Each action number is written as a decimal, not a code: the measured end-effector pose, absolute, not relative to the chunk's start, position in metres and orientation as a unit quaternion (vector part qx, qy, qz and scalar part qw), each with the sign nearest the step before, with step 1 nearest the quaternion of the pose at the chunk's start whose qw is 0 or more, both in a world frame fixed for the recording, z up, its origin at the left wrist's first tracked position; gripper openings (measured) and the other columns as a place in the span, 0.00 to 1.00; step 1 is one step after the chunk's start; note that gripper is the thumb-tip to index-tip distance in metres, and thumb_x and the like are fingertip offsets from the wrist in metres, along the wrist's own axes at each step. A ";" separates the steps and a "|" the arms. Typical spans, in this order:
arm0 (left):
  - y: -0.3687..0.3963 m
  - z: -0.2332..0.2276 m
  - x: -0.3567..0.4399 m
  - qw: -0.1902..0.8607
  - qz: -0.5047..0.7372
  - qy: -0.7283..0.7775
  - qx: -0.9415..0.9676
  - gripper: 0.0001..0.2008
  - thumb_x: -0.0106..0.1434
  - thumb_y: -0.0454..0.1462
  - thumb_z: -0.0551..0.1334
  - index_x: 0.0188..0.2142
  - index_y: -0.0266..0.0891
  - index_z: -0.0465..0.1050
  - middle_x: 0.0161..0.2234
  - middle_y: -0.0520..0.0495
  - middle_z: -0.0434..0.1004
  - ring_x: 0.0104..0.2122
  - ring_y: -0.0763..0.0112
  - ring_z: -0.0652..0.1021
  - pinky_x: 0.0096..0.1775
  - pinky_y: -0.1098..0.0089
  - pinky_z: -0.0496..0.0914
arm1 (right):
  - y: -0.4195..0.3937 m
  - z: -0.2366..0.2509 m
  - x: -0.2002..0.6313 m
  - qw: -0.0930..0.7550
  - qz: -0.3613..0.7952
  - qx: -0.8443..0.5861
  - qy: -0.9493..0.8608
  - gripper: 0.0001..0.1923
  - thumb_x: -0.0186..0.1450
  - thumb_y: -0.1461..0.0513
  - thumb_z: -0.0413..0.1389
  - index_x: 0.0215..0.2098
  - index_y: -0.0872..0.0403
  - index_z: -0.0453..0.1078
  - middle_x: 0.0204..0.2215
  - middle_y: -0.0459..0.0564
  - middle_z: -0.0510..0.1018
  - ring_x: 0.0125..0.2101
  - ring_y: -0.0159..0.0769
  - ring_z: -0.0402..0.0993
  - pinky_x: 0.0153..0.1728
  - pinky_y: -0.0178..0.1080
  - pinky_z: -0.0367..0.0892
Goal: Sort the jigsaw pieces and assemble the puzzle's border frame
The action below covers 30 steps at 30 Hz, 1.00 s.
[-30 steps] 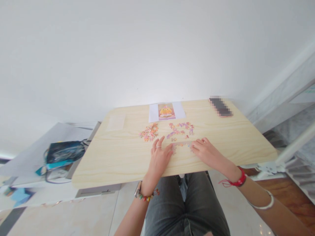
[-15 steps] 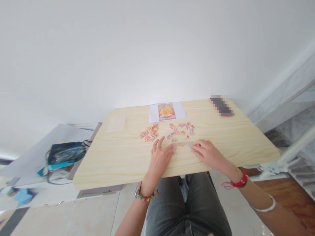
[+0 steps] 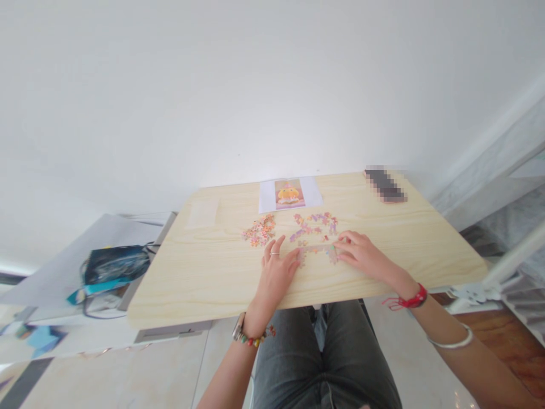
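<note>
A partly joined jigsaw puzzle (image 3: 317, 249) lies flat near the table's front, its pale pieces forming a strip with short arms down both sides. My left hand (image 3: 276, 272) rests at its left end, fingers spread, with the thumb and index tip touching the edge pieces. At the right end is my right hand (image 3: 366, 255), its fingers apart and slightly bent, fingertips against the corner pieces. Just beyond the strip lie loose purple and orange jigsaw pieces (image 3: 315, 221). To the left is a heap of mixed pieces (image 3: 259, 230).
A paper sheet with a printed picture (image 3: 290, 194) lies at the table's back. The phone (image 3: 385, 185), blurred out, is at the back right. A pale, see-through sheet (image 3: 203, 213) lies at the left. Left of the table (image 3: 191, 284), a dark bag (image 3: 114, 265) rests on a grey surface.
My right hand has shifted slightly up and right, uncovering more of the puzzle's right corner. My left hand stays almost where it was.
</note>
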State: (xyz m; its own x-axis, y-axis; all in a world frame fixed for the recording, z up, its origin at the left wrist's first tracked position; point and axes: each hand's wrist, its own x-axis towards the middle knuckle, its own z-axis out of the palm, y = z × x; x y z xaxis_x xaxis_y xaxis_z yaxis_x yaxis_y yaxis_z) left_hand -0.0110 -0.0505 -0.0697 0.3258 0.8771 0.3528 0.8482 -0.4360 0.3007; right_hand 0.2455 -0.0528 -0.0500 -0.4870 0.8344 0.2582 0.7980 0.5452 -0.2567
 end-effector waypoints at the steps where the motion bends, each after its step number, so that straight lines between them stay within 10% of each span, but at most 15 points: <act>1: -0.050 -0.070 -0.011 0.032 0.238 0.529 0.814 0.12 0.59 0.35 0.60 0.43 0.46 0.74 0.55 0.42 0.58 0.56 0.51 0.59 0.51 0.49 0.63 | -0.053 -0.050 0.245 0.177 0.052 -0.473 -0.861 0.12 0.62 0.60 0.53 0.44 0.52 0.71 0.42 0.54 0.70 0.44 0.41 0.67 0.45 0.45 0.61; 30: -0.049 -0.064 -0.013 -0.015 0.245 0.532 0.810 0.14 0.62 0.32 0.54 0.45 0.45 0.72 0.55 0.39 0.56 0.55 0.49 0.59 0.49 0.48 0.65 | -0.033 -0.048 0.258 0.208 0.018 -0.521 -0.828 0.10 0.64 0.64 0.50 0.41 0.53 0.70 0.41 0.54 0.71 0.43 0.41 0.67 0.43 0.44 0.62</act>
State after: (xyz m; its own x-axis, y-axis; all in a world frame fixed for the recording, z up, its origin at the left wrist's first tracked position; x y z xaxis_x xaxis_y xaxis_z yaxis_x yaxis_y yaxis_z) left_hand -0.0134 -0.0494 -0.0635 0.3132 0.8551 0.4131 0.8702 -0.4326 0.2357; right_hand 0.2580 -0.0332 -0.0479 -0.3720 0.8695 0.3251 0.8546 0.4575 -0.2457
